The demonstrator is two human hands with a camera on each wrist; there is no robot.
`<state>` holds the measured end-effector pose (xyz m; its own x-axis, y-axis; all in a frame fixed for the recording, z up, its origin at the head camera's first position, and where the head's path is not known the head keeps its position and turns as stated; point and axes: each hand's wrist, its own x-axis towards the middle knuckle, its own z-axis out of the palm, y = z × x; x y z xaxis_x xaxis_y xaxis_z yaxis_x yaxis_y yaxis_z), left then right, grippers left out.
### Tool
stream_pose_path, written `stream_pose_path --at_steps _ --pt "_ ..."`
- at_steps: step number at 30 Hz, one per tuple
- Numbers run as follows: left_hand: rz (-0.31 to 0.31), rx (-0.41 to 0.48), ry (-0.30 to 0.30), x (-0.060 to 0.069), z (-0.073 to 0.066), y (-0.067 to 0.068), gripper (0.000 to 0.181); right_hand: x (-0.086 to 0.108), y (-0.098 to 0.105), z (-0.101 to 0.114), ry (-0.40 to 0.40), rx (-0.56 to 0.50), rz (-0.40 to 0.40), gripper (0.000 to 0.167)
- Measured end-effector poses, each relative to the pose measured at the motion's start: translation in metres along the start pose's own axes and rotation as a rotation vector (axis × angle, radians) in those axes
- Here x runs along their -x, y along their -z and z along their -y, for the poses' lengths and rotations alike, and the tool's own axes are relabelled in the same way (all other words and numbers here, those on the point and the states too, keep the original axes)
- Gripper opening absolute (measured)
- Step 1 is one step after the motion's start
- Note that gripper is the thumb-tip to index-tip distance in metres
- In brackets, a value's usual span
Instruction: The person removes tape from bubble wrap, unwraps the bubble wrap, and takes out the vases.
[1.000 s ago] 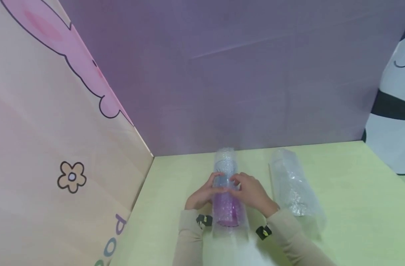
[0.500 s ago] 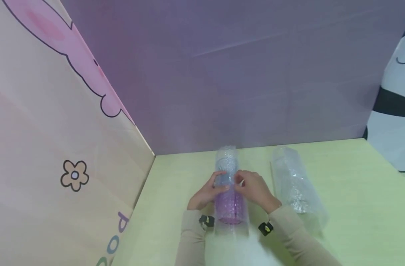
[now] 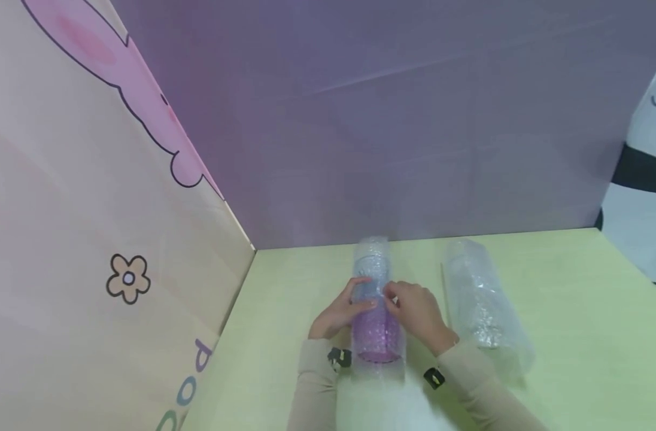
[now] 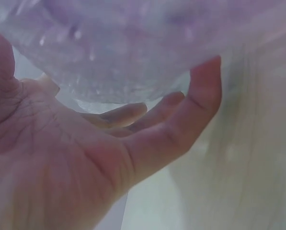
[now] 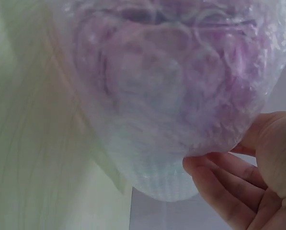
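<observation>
A bottle-shaped thing (image 3: 379, 344), purple at the near end and bluish toward the far end, lies lengthwise on the table in bubble wrap (image 3: 372, 248). My left hand (image 3: 339, 311) grips it from the left, thumb and fingers spread over its middle. The left wrist view shows the curved fingers (image 4: 200, 91) against the wrap's underside. On the other side, my right hand (image 3: 418, 311) has thumb and index finger together at the wrap's right side. In the right wrist view, its fingertips (image 5: 193, 165) touch the wrap; what exactly they pinch is hard to see.
To the right lies a second bubble-wrapped bundle (image 3: 470, 287), its contents unclear. The pale yellow-green table (image 3: 576, 311) meets a purple-grey back wall (image 3: 414, 131). A printed panel (image 3: 91, 197) stands along the left, and a panda print (image 3: 637, 233) is at the right.
My right thumb and fingertips have drawn back from beside the left thumb to the wrap's right side and come together. The left hand keeps its hold. The head view has shifted slightly.
</observation>
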<state>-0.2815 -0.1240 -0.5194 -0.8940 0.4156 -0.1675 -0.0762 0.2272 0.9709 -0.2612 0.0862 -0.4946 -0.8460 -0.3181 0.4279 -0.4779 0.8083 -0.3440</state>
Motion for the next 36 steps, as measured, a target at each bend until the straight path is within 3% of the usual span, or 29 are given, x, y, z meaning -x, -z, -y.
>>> stream_pose_path --at_steps 6,14,26,36 --pt "-0.011 -0.021 -0.003 -0.001 -0.003 -0.003 0.057 -0.001 -0.001 -0.002 0.048 0.066 -0.054 0.015" --pt "-0.030 -0.032 -0.007 0.002 -0.005 -0.002 0.057 -0.008 -0.001 -0.003 0.055 0.032 -0.047 0.013" --pt "-0.059 -0.059 0.004 0.007 -0.006 -0.003 0.058 -0.014 0.000 0.000 0.129 0.083 -0.060 0.008" --pt "-0.067 -0.086 -0.004 0.003 -0.005 -0.007 0.057 -0.018 0.003 -0.002 0.148 0.124 -0.043 0.005"
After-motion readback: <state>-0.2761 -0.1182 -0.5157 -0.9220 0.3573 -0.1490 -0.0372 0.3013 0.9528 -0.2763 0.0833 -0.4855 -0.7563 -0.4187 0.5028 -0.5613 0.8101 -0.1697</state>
